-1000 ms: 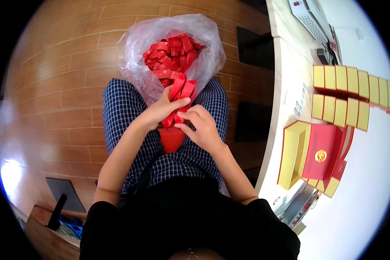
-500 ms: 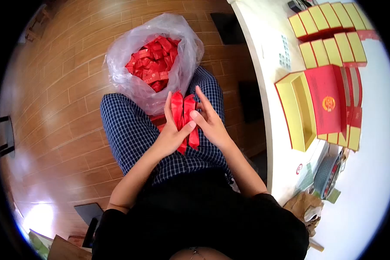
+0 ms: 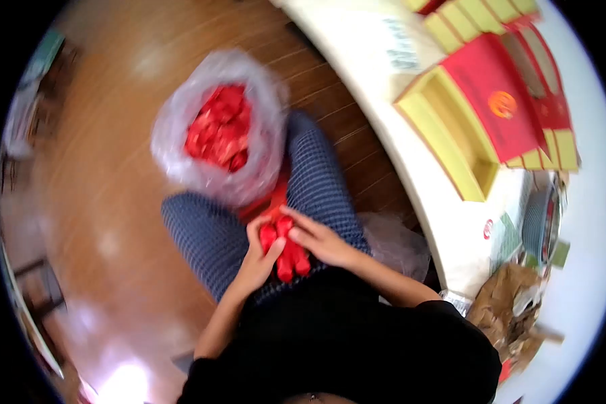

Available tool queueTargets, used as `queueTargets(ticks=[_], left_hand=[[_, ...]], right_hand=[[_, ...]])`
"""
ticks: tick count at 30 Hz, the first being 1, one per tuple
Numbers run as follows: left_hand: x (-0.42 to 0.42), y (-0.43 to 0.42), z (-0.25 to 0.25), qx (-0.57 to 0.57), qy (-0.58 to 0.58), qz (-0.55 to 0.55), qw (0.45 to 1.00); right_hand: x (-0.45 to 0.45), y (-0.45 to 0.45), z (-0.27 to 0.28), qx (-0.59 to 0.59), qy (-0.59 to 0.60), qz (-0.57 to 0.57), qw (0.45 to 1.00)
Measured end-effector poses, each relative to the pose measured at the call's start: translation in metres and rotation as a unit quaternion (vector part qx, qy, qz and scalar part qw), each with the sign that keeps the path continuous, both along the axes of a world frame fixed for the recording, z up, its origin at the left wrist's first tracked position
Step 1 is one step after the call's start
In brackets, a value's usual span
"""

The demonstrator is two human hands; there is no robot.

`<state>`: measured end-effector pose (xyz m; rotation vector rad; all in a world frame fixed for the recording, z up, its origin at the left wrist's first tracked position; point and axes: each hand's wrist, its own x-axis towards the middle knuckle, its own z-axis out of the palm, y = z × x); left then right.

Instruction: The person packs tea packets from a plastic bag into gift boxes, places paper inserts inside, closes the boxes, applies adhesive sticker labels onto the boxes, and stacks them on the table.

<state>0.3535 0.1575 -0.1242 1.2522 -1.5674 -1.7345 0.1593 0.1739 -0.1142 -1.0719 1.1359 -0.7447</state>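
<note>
Over my lap, a small bundle of red wrapped packets (image 3: 285,261) sits between my two hands, at least two of them side by side. My left hand (image 3: 254,254) closes on the bundle from the left, its thumb across the front. From the right, my right hand (image 3: 324,244) grips it, fingers curled at the top. Just beyond my hands stands a clear plastic bag (image 3: 167,151), filled with more red packets (image 3: 217,128). Motion blur hides the packets' print.
On the white table (image 3: 411,182) to my right lies an opened box with a yellow tray (image 3: 444,121) and red lid (image 3: 495,94). Yellow-edged boxes (image 3: 464,20) line the far end. Crumpled brown paper (image 3: 505,303) lies near the table's close end.
My hands have drawn the red packets closer to my body, and the fingers have closed in around them. The head view has turned and shifted, so bag and table appear tilted.
</note>
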Motion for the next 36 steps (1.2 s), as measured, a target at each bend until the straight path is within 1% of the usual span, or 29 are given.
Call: queueTargets(ticks=[2,4,6,7,8,9,10,11,12,13,14,15,16,17,18,19,21,23,25,26,28,29,30,32,34,36], left_hand=[[-0.011,-0.012,0.023,0.042,0.036,-0.014,0.998],[-0.027,-0.029,0.043,0.083,0.074,-0.018,0.994],[-0.052,-0.058,0.062,0.026,0.078,-0.054,0.995],[-0.07,-0.074,0.075,-0.031,0.08,-0.076,0.993],[-0.093,-0.09,0.091,-0.089,0.082,-0.097,0.988],[-0.118,-0.108,0.106,-0.165,0.094,-0.118,0.975],[-0.145,-0.125,0.121,-0.239,0.106,-0.139,0.955],[-0.172,-0.138,0.138,-0.285,0.107,-0.147,0.941],[-0.2,-0.151,0.153,-0.328,0.11,-0.153,0.926],[-0.227,-0.164,0.167,-0.354,0.118,-0.177,0.911],[-0.254,-0.176,0.177,-0.378,0.127,-0.2,0.895],[-0.279,-0.188,0.18,-0.364,0.135,-0.215,0.896],[-0.301,-0.197,0.18,-0.347,0.141,-0.23,0.898],[-0.319,-0.204,0.179,-0.349,0.14,-0.233,0.897],[-0.333,-0.208,0.178,-0.327,0.141,-0.238,0.904],[-0.342,-0.211,0.173,-0.304,0.14,-0.242,0.911],[-0.351,-0.212,0.159,-0.311,0.126,-0.236,0.912],[-0.351,-0.215,0.145,-0.315,0.111,-0.23,0.914],[-0.343,-0.215,0.138,-0.416,-0.067,-0.214,0.881],[-0.339,-0.216,0.136,-0.412,-0.073,-0.217,0.882],[-0.331,-0.218,0.137,-0.374,-0.063,-0.189,0.906],[-0.328,-0.22,0.134,-0.359,-0.032,-0.189,0.913],[-0.326,-0.221,0.134,-0.358,-0.032,-0.191,0.914],[-0.321,-0.221,0.135,-0.285,0.015,-0.188,0.94],[-0.317,-0.219,0.137,-0.283,0.006,-0.198,0.939],[-0.313,-0.218,0.134,-0.291,0.029,-0.19,0.937]], right_hand=[[-0.006,-0.004,0.004,-0.003,-0.034,-0.009,0.999],[-0.02,-0.015,0.037,0.019,-0.013,-0.048,0.999],[-0.037,-0.027,0.054,-0.05,0.003,-0.122,0.991],[-0.051,-0.032,0.068,-0.088,0.023,-0.168,0.982],[-0.065,-0.039,0.083,-0.155,0.046,-0.22,0.962],[-0.079,-0.045,0.1,-0.185,0.032,-0.275,0.943],[-0.099,-0.05,0.116,-0.177,0.034,-0.3,0.937],[-0.115,-0.056,0.135,-0.199,-0.013,-0.347,0.916],[-0.13,-0.061,0.155,-0.225,-0.023,-0.386,0.894],[-0.151,-0.066,0.164,-0.23,0.053,-0.42,0.876],[-0.167,-0.074,0.175,-0.246,0.034,-0.447,0.859],[-0.187,-0.082,0.173,-0.24,0.072,-0.471,0.846],[-0.199,-0.088,0.174,-0.231,0.055,-0.499,0.833],[-0.209,-0.093,0.172,-0.229,0.058,-0.513,0.825],[-0.217,-0.097,0.17,-0.226,0.061,-0.526,0.818],[-0.223,-0.099,0.167,-0.225,0.056,-0.529,0.816],[-0.23,-0.102,0.158,-0.194,0.048,-0.533,0.822],[-0.235,-0.106,0.135,-0.192,0.057,-0.525,0.827],[-0.235,-0.105,0.123,-0.214,0.07,-0.504,0.834],[-0.234,-0.105,0.121,-0.208,0.066,-0.506,0.835],[-0.232,-0.104,0.12,-0.173,0.132,-0.468,0.856],[-0.232,-0.105,0.115,-0.156,0.158,-0.461,0.859],[-0.231,-0.104,0.116,-0.155,0.158,-0.462,0.859],[-0.228,-0.103,0.12,-0.132,0.169,-0.447,0.868],[-0.228,-0.104,0.119,-0.133,0.166,-0.439,0.873],[-0.228,-0.105,0.116,-0.134,0.158,-0.433,0.877]])
